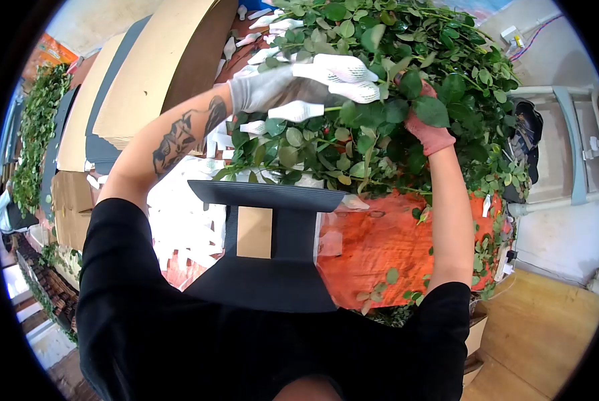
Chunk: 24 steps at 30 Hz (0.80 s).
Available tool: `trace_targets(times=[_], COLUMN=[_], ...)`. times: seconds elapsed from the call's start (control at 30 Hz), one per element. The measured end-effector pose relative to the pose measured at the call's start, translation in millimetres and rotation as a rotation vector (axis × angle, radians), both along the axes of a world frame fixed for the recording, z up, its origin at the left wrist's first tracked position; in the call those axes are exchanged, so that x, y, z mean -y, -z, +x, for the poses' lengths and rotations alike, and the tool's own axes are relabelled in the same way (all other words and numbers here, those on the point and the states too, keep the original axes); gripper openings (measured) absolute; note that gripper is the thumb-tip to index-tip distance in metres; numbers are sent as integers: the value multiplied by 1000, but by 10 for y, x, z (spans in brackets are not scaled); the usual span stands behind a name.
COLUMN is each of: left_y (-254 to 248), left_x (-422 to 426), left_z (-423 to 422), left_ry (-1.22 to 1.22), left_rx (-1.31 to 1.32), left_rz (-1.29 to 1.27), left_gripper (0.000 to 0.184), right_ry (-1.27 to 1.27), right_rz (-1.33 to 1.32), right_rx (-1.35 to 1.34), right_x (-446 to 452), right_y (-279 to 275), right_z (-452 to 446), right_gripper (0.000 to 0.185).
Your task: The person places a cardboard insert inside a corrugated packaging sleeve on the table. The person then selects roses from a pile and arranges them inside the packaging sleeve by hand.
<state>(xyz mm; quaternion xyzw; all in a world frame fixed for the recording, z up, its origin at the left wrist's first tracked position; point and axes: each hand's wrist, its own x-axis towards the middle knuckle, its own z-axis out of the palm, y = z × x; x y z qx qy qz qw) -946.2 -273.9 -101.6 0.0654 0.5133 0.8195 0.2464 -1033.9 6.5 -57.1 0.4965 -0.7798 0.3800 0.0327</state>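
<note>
My left hand, in a pale grey glove, is at the white-netted flower heads near the top middle. It is smeared by motion and its fingers are partly hidden. Another netted bud lies just below it. My right hand, in a pink glove, is closed among leafy rose stems; a large leaf covers part of its fingers. Below both hands stands a black corrugated box with its flaps spread and a brown cardboard piece inside.
A big heap of leafy stems fills the back right. Stacked cardboard sheets stand at the left. White net sleeves lie left of the box. An orange-red surface with loose leaves is right of it. A pale frame stands far right.
</note>
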Motion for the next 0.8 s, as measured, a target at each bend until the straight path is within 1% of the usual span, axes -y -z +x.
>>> trace_targets(times=[0.03,0.07,0.1,0.17,0.2,0.23,0.27,0.3,0.33,0.37,0.4,0.43,0.5,0.53,0.57,0.63,0.67,0.7,0.73,0.77,0.8], left_y=[162,116,85,145,157,137,121,107,89,73,66,114,273,272,234,122,89,100,290,104,-83], left_x=[112,58,-17,-75,-101,-124,-105,-89,-66,-20,31,102,227,239,217,145,77,123,168,83,-4], left_z=[35,135,273,372,392,387,371,357,369,390,412,416,413,419,416,442,457,396,311,315,321], left_ry=[184,233,281,395,332,302,307,311,307,258,209,212,147,157,163,144,50,146,92,66,41], left_rx=[99,191,288,270,293,304,305,305,300,279,257,251,340,247,238,194,249,241,205,235,264], left_rz=[16,26,37,-11,-63,-109,-236,-362,-360,-503,-645,-644,-577,-649,-646,-721,-566,-399,-281,-210,-139], left_gripper=[63,63,64,66,61,51,46,40,40,37,34,34,34,33,33,33,31,29,29,30,30], right_ry=[21,43,48,3,39,39,-37,-43,-32,48,96,146,509,394,258,167,117,67,16,189,243], right_rz=[70,139,139,182,340,339,197,259,300,375,248,123,473,253,53,13,24,34,43,318,505], right_rx=[-121,-239,-243,-257,-312,-312,49,-189,-432,-572,-530,-487,-279,-199,-123,-310,-335,-358,-380,-848,-805], right_x=[-5,-11,-26,-46,-67,-101,-120,-230,-299,-338,-410,-530,-1016,-988,-948,-677,-486,-294,-102,13,103], right_y=[-30,-52,-37,28,34,99,151,131,48,-160,-206,-252,-32,-169,-318,-420,-352,-282,-213,115,119], right_z=[26,40,42,56,54,-2,-56,-123,-142,-95,-149,-243,-739,-661,-571,-204,42,283,521,570,697], right_gripper=[41,41,41,39,42,42,43,39,36,35,34,33,34,34,35,35,36,37,38,42,46])
